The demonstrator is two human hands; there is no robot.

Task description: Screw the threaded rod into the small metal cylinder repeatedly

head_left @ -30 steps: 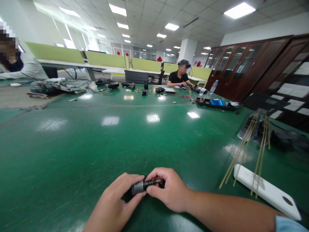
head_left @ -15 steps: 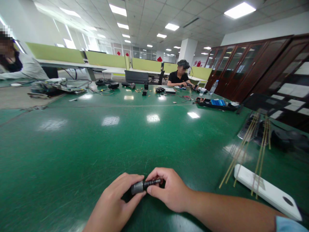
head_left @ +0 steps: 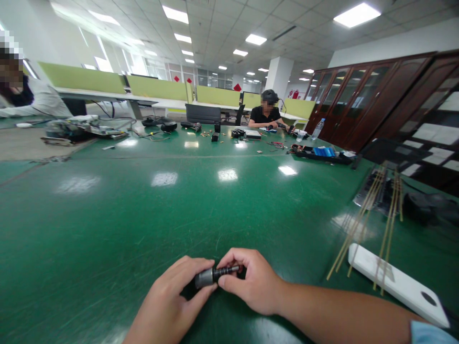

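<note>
Low in the middle of the head view lies a small grey metal cylinder with a dark ridged shaft (head_left: pixel 205 277), nearly level, its shaft pointing right. The thumb and fingers of my left hand (head_left: pixel 175 291) are closed around the thick cylinder end. My right hand (head_left: pixel 251 282) is closed at the shaft side, thumb below and fingers above. The shaft's tip shows between them, while part of it is hidden by the fingers. Both hands are just over the green tabletop (head_left: pixel 150 215), close together.
On the right, thin wooden sticks (head_left: pixel 366 220) lie across a long white device (head_left: pixel 398 284). Farther back are a black tray with blue pieces (head_left: pixel 322 153), a plastic bottle (head_left: pixel 317 129) and electronic parts (head_left: pixel 79 129). One person (head_left: pixel 267 112) sits opposite, another (head_left: pixel 46 98) at far left.
My hands and the metal cylinder stay in place. The head of the person opposite has shifted slightly left, and the person at far left has moved their head a little.
</note>
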